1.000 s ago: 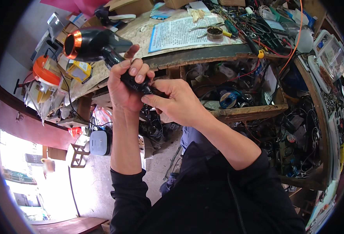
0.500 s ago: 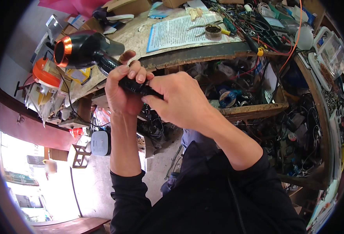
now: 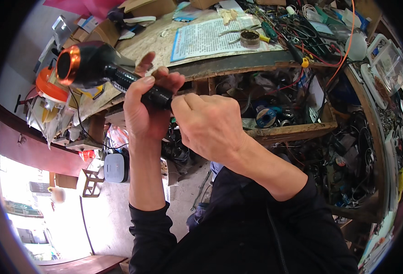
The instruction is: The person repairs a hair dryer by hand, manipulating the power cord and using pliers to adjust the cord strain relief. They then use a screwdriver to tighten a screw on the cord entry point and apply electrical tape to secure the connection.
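Note:
A black hair dryer (image 3: 91, 66) with a shiny copper-coloured nozzle ring slants in front of me, its nozzle to the far left. My left hand (image 3: 142, 107) cradles its handle (image 3: 158, 97), with the thumb on the near side and the fingers loosely raised behind. At the handle's lower end, my right hand (image 3: 210, 123) is closed in a fist. What lies inside that fist, the handle's tip or the cord, is hidden.
Beyond my hands is a worn workbench with a printed sheet (image 3: 201, 41), pliers (image 3: 235, 32) and a small round tin (image 3: 250, 39). Tangled leads and tools (image 3: 302, 36) crowd its right. An open wooden drawer (image 3: 297, 130) full of parts juts out below. A grey box (image 3: 116, 168) stands on the floor.
The hair dryer has shifted a little left and its nozzle has dipped slightly. My left fingers have loosened and lifted off the handle. My right fingers have curled tighter round the handle's end.

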`<state>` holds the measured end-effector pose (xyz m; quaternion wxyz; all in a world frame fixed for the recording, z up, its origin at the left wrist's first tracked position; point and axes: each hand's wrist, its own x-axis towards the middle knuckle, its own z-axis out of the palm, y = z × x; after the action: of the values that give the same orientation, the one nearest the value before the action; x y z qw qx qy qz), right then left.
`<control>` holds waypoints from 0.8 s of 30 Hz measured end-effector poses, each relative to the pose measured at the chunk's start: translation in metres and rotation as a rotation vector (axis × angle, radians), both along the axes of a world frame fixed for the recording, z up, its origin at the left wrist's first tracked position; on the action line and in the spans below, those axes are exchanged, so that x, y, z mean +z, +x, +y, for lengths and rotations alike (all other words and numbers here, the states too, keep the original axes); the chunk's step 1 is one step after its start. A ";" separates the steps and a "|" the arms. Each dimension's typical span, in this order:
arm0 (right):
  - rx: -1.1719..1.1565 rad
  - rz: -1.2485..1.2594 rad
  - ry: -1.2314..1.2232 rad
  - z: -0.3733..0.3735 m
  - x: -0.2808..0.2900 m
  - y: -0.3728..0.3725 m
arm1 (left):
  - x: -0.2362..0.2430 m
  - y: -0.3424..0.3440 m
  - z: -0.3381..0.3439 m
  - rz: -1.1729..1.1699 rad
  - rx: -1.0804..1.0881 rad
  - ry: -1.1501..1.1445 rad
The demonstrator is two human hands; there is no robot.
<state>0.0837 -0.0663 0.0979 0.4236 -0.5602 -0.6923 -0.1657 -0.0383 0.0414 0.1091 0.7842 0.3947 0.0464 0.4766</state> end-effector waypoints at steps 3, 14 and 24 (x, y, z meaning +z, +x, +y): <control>0.150 0.278 -0.137 0.003 -0.002 0.006 | -0.006 -0.004 0.004 -0.068 0.005 0.048; 0.262 0.343 -0.248 -0.001 -0.006 0.006 | -0.015 -0.012 -0.001 -0.044 -0.001 0.015; 0.056 -0.194 0.030 -0.003 -0.009 0.009 | -0.009 -0.009 -0.014 0.081 0.083 -0.027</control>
<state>0.0924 -0.0691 0.0890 0.3674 -0.5157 -0.7428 -0.2177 -0.0476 0.0278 0.0998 0.7664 0.4009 0.1007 0.4917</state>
